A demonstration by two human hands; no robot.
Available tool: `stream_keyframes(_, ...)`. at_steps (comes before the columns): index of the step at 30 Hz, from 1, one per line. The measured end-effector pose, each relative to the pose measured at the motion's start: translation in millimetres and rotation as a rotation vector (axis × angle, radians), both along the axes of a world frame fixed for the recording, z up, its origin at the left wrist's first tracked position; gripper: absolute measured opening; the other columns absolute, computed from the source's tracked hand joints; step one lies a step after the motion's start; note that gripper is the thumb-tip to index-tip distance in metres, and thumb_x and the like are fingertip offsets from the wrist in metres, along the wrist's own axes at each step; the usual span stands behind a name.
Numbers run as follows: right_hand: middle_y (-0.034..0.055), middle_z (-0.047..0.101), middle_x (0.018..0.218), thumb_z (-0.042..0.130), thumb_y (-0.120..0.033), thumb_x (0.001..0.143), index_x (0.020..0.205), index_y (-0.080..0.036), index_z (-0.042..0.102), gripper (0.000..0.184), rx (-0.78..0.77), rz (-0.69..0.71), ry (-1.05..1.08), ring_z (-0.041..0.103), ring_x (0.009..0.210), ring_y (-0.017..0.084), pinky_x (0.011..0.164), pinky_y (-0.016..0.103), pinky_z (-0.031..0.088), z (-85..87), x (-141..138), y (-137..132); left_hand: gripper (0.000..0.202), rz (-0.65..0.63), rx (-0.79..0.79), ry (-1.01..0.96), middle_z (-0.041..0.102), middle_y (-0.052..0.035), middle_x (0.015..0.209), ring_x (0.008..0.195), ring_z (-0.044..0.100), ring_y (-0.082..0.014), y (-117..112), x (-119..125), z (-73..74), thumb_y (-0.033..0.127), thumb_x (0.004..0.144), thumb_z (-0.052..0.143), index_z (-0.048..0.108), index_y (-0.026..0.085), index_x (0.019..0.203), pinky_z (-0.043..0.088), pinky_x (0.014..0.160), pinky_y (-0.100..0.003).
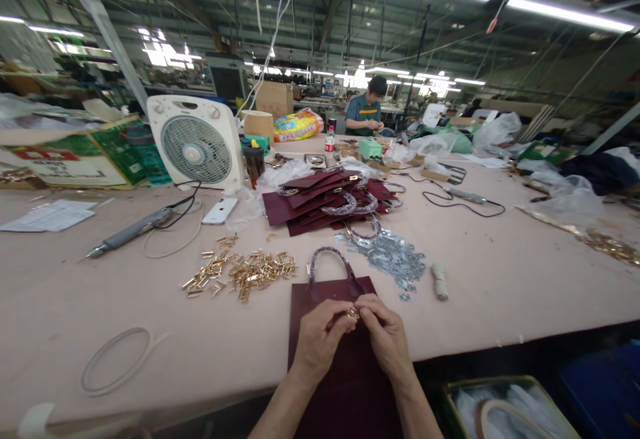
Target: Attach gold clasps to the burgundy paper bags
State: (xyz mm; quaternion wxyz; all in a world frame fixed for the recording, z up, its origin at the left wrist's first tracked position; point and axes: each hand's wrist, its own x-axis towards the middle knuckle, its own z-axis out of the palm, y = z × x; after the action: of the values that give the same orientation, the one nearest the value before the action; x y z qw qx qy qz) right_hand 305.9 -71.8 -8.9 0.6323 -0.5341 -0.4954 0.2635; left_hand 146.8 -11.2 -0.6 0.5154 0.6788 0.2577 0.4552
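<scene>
From the head camera, a flat dark maroon paper-like bag [306,309] lies at the near edge of the wide pale beige cloth-covered table [500,279], with its lower part hanging over the edge toward the person. Its arched handle [327,255], wrapped in clear glossy film, points away across the table.

The left hand [317,339] and the right hand [385,335] meet over the upper middle of the bag. Each grip is closed, fingertips pinching the same small gold metal fitting [353,313] from either side, just above the bag's face.

To the left of the handle lies a loose scatter of shiny gold metal clips [240,269]. To its right is a flat heap of small dull silver metal pieces [390,255], with a short beige roll [440,281] beside it.

Behind these rests an untidy stack of matching maroon bags [320,205], their film-wrapped handles curling up. Farther left are a grey pen-shaped power tool [130,231] with a black cord, a white phone [219,211] and a square white plastic box fan [196,142].

A limp white loop of cord [115,359] lies near the front left. At the far end of the table another person in a teal shirt [367,115] sits.
</scene>
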Motion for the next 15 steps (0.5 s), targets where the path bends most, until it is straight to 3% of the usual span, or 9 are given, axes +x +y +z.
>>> stream_keyframes(4,0.0062,0.072,0.099,0.071,-0.035,0.095,0.094,-0.025,0.079,0.013,-0.014,-0.002,-0.023,0.068,0.097,0.023,0.083,0.033,0.056,3.0,-3.9,-0.1,0.018,0.034,0.067,0.030,0.075,-0.0041,0.093,0.074,0.073,-0.0144,0.2,-0.3,-0.3,0.034,0.099,0.066,0.075,0.023,0.110,0.061,0.070,-0.023)
stream_keyframes(10,0.0054,0.068,0.092,0.062,-0.038,0.100,0.087,-0.022,0.071,0.022,0.001,-0.057,-0.100,0.065,0.090,0.021,0.081,0.030,0.053,7.9,-8.4,-2.2,0.015,0.038,0.235,0.095,0.078,-0.0054,0.101,0.090,0.074,-0.0172,-2.0,-0.5,2.3,0.027,0.101,0.062,0.074,0.024,0.111,0.061,0.085,-0.028)
stream_keyframes(15,0.0061,0.068,0.094,0.068,-0.046,0.096,0.090,-0.023,0.072,0.025,-0.020,0.026,0.050,0.064,0.090,0.022,0.080,0.031,0.054,2.5,-3.0,-3.5,0.019,0.054,0.404,0.100,0.079,-0.0072,0.106,0.099,0.074,-0.0196,-4.7,-0.6,2.8,0.024,0.102,0.061,0.072,0.025,0.117,0.062,0.089,-0.032)
